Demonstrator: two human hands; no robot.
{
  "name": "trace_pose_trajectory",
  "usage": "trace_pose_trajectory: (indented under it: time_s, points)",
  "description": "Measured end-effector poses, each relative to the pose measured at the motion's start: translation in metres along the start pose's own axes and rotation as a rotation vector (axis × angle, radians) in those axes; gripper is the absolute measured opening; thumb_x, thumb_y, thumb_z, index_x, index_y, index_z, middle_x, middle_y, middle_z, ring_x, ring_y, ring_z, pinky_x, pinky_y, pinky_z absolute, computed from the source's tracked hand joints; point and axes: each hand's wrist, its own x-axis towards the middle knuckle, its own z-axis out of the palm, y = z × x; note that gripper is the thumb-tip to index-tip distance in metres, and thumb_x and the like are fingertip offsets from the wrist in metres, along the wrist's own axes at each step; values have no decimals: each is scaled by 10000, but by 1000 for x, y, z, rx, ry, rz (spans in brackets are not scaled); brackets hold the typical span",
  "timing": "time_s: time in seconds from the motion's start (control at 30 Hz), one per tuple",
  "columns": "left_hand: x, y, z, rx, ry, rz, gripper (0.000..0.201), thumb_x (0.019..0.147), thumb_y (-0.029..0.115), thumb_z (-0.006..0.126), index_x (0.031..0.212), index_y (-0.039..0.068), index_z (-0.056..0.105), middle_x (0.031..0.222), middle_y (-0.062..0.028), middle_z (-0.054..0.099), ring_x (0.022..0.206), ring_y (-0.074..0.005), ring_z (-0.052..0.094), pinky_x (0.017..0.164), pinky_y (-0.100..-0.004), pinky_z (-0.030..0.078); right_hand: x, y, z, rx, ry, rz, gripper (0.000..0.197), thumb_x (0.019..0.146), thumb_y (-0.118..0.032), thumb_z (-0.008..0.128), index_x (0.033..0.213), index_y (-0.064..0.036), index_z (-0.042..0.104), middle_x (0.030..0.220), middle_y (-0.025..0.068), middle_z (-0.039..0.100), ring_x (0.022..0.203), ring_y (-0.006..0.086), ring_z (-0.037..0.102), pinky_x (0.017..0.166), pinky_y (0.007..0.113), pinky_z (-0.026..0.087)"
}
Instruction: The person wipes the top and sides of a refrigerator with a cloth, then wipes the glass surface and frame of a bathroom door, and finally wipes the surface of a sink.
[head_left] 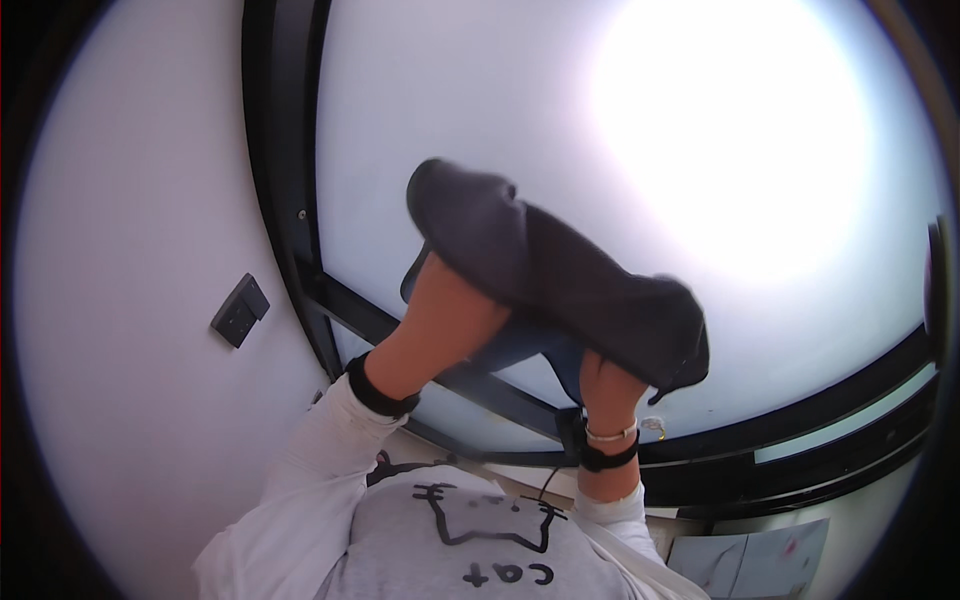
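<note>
A dark garment (585,275), black to navy, is held up in front of me against the bright window; its exact kind is unclear. My left hand (452,305) reaches up into its left part, and the cloth covers the fingers. Under the right part, my right hand (608,385) goes into the cloth as well, its fingers hidden. Between my arms a bluish fold (535,345) hangs below the darker cloth. Black bands circle both of my wrists, and a thin bracelet (612,434) sits on the right one.
A large window (450,80) with a black frame (285,150) stands ahead, glaring at the upper right. On the white wall at left is a dark switch or socket panel (240,312). Pale panels (745,560) show at the lower right.
</note>
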Motion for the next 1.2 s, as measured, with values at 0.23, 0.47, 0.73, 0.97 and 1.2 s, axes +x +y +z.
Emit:
trace_pose_trajectory:
  time_s: [0.23, 0.47, 0.73, 0.97, 1.2]
  points:
    - [-6, 14, 22, -1, 137, 153, 293, 731, 180, 595, 988, 49, 548, 968, -149, 566, 911, -330, 532, 800, -432, 410, 6, -35, 19, -212, -51, -129, 423, 755, -189, 597, 1137, -23, 526, 1115, 160, 549, 1042, 337, 505, 932, 407, 348]
    - [-13, -28, -10, 203, 233, 42, 209, 712, 109, 593, 910, 41, 593, 897, -154, 588, 862, -326, 554, 773, -442, 421, -23, 7, 6, -52, 43, 1, 304, 783, -59, 519, 1080, -9, 562, 1108, 189, 546, 1047, 367, 494, 954, 421, 332]
    - [45, 36, -12, -84, 307, 125, 320, 719, 78, 581, 1037, 76, 554, 1008, -170, 559, 905, -377, 516, 773, -464, 398, 60, -30, -26, -165, 153, -138, 306, 744, -97, 587, 1040, -18, 577, 1034, 157, 570, 984, 322, 526, 864, 406, 394]
    - [48, 16, -25, 212, 312, 315, 339, 718, 69, 581, 1055, 50, 547, 1062, -178, 531, 987, -375, 499, 826, -462, 392, 40, 16, -40, -284, 218, -150, 261, 773, -120, 583, 1018, -28, 582, 987, 138, 585, 961, 313, 541, 858, 391, 409]
    - [100, 61, -46, 161, 276, 410, 303, 697, 52, 579, 1000, 36, 570, 970, -168, 567, 896, -381, 521, 799, -461, 398, 95, 1, -74, -157, 138, -17, 261, 783, -107, 544, 1026, -16, 568, 989, 183, 577, 925, 346, 544, 872, 403, 404]
